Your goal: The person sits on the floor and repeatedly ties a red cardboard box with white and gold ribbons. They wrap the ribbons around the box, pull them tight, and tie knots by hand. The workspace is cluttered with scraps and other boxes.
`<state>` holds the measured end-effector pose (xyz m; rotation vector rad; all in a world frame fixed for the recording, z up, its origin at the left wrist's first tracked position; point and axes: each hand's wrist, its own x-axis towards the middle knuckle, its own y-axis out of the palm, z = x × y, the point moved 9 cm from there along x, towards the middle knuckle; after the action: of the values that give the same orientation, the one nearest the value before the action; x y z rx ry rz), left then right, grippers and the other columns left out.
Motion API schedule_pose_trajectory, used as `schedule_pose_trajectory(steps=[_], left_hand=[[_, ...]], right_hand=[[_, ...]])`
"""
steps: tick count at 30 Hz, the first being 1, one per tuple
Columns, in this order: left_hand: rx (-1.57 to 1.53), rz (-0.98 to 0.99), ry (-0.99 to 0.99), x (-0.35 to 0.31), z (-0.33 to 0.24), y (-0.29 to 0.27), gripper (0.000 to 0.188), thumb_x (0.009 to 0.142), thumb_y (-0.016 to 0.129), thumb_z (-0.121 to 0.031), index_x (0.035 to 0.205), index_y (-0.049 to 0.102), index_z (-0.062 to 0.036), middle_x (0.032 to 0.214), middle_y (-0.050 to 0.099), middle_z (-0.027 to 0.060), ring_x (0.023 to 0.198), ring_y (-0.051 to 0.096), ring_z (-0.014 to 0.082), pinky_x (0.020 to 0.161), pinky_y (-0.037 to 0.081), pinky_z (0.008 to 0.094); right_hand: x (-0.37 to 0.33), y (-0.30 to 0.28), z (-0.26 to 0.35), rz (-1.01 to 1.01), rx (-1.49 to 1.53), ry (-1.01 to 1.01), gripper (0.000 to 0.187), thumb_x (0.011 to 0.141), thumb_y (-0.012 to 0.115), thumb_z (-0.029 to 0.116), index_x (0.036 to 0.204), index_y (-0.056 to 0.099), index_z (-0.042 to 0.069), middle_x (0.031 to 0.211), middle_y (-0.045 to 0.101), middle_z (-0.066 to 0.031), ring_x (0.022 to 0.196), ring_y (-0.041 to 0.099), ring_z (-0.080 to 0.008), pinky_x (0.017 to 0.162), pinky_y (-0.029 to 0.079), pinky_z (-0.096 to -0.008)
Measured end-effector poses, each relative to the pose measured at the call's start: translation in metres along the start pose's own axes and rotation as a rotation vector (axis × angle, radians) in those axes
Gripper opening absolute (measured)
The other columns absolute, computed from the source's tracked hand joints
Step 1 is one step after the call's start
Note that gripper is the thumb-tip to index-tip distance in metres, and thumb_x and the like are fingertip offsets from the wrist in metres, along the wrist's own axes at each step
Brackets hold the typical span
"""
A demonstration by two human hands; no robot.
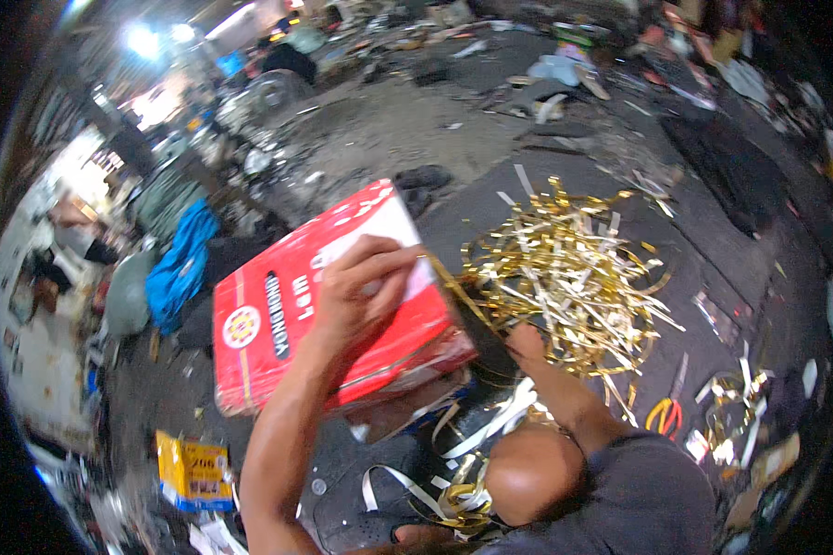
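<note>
A large red and white box (250, 370) stands tilted in front of me, with my left hand (366, 287) over its top. The thumb and fingers of that hand pinch one end of a gold strip (458, 291) at the box's right edge. From there the strip slants down toward my right hand (526, 342), which is closed around its lower part; its fingertips are partly hidden. Beyond my right hand spreads a tangled heap of gold and white strips (574, 277) on a dark mat.
Scissors (666, 413) with orange and yellow handles lie right of my knee (537, 472). More loose strips (463, 499) lie by my foot. To the left are a yellow and blue packet (194, 472) and a blue cloth (180, 268). Scattered scrap covers the ground farther off.
</note>
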<state>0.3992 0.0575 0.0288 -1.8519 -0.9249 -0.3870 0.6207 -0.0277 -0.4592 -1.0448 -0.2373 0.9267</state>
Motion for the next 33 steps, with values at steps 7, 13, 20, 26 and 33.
schedule_pose_trajectory(steps=[7, 13, 20, 26, 33], left_hand=[[0.103, -0.006, 0.031, -0.012, 0.009, -0.006, 0.022, 0.086, 0.072, 0.006, 0.104, 0.079, -0.0035, 0.096, 0.071, 0.0116, 0.088, 0.071, 0.0238, 0.079, 0.058, 0.0325], [0.185, -0.006, 0.198, -0.013, 0.0, -0.007, 0.02, 0.086, 0.077, 0.002, 0.104, 0.079, -0.0069, 0.095, 0.072, 0.0104, 0.083, 0.071, 0.0232, 0.073, 0.058, 0.0335], [0.08, -0.003, 0.198, -0.01, -0.003, -0.01, 0.028, 0.084, 0.072, 0.001, 0.109, 0.079, -0.0078, 0.096, 0.073, 0.0107, 0.084, 0.072, 0.0239, 0.072, 0.058, 0.035], [0.147, 0.109, 0.158, -0.011, -0.007, -0.011, 0.037, 0.083, 0.072, -0.011, 0.119, 0.077, -0.0082, 0.116, 0.071, 0.0123, 0.11, 0.064, 0.0315, 0.098, 0.051, 0.044], [0.255, 0.233, 0.199, -0.013, 0.002, 0.005, 0.068, 0.088, 0.067, -0.06, 0.144, 0.064, -0.0199, 0.157, 0.051, 0.0099, 0.145, 0.041, 0.0416, 0.121, 0.031, 0.0545]], right_hand=[[0.007, -0.022, -0.011, -0.061, -0.117, 0.083, 0.025, 0.089, 0.062, 0.022, 0.093, 0.078, 0.002, 0.097, 0.077, -0.0224, 0.092, 0.077, -0.0397, 0.08, 0.062, -0.053], [0.003, -0.028, -0.017, -0.061, -0.106, 0.076, 0.026, 0.09, 0.06, 0.02, 0.095, 0.08, 0.004, 0.095, 0.077, -0.0233, 0.088, 0.077, -0.0386, 0.078, 0.062, -0.0508], [0.008, -0.028, -0.018, -0.067, -0.124, 0.053, 0.026, 0.089, 0.06, 0.018, 0.098, 0.076, 0.0, 0.099, 0.075, -0.0266, 0.095, 0.075, -0.0424, 0.084, 0.06, -0.0525], [0.012, -0.037, -0.026, -0.244, -0.255, -0.027, 0.023, 0.092, 0.058, 0.023, 0.09, 0.075, 0.009, 0.087, 0.075, -0.0159, 0.08, 0.075, -0.0344, 0.068, 0.06, -0.0468], [0.016, -0.055, -0.03, -0.35, -0.459, -0.325, 0.021, 0.093, 0.052, 0.012, 0.093, 0.07, 0.0, 0.085, 0.075, -0.0227, 0.077, 0.076, -0.0388, 0.066, 0.062, -0.0481]])
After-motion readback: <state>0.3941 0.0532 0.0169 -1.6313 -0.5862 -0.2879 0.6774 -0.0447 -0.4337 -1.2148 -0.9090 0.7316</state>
